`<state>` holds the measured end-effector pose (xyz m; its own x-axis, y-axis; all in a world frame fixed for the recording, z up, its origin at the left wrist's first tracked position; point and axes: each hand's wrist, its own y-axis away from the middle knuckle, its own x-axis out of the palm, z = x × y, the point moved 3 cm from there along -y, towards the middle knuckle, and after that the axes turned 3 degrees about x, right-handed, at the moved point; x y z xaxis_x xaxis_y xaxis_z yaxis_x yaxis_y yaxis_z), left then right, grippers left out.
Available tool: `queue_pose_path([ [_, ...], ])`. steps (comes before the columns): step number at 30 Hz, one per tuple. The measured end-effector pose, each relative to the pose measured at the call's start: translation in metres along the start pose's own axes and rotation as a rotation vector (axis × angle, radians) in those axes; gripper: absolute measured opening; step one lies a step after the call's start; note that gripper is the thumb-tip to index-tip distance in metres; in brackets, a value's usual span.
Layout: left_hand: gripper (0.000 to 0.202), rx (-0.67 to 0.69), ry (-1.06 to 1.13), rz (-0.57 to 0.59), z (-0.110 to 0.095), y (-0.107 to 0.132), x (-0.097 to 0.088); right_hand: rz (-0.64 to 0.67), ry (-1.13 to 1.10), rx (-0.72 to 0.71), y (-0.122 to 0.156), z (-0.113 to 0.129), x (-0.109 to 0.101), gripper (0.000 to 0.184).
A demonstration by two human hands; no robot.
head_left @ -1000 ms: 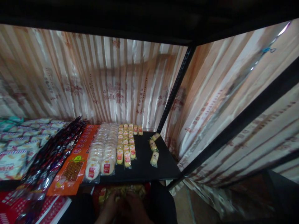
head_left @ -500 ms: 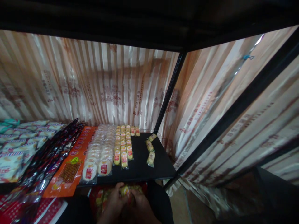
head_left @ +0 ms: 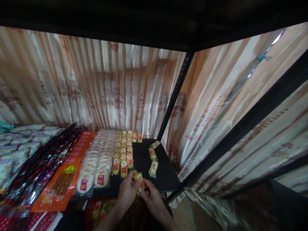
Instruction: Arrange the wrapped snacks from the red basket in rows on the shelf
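Note:
Between both hands is a small snack cake [head_left: 138,177] in a yellow wrapper with a red mark, held near the front edge of the black shelf [head_left: 167,173]. My left hand [head_left: 129,188] is closed on its left side. On its right side, the fingers of my right hand [head_left: 151,193] pinch the wrapper. Ahead and to the left stand rows of similar yellow-wrapped cakes [head_left: 123,167]. Three more wrapped cakes [head_left: 153,167] lie loosely in a line at the shelf's right. Below my forearms, further yellow packets [head_left: 96,208] sit in a dim red container, partly hidden.
Left of the cakes are round white crackers [head_left: 102,177] in clear wrap, an orange snack bag [head_left: 63,181], dark shiny packets [head_left: 45,160] and white bags [head_left: 18,150]. A black post [head_left: 176,89] rises at the corner. Pleated curtains [head_left: 125,77] hang behind.
Both hands have risen from the red container to the shelf's front edge, bringing a wrapped cake up between them. The view has shifted slightly.

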<state>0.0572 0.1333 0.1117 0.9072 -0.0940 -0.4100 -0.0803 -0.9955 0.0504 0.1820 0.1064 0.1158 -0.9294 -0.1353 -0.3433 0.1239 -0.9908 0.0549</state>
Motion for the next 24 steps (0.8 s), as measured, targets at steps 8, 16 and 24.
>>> queue_pose_path([
  [8,0.041,0.068,-0.203,-0.038,-0.041,-0.058,0.006,-0.114,-0.198,-0.020,-0.054,-0.011,-0.018,0.043],
  [16,0.028,-0.024,-0.173,-0.112,-0.049,-0.121,0.021,-0.278,0.178,-0.001,-0.120,-0.004,-0.042,0.036],
  [24,0.024,-0.082,-0.133,-0.110,-0.056,-0.168,0.040,-0.353,0.456,0.086,-0.176,-0.006,-0.066,0.029],
])
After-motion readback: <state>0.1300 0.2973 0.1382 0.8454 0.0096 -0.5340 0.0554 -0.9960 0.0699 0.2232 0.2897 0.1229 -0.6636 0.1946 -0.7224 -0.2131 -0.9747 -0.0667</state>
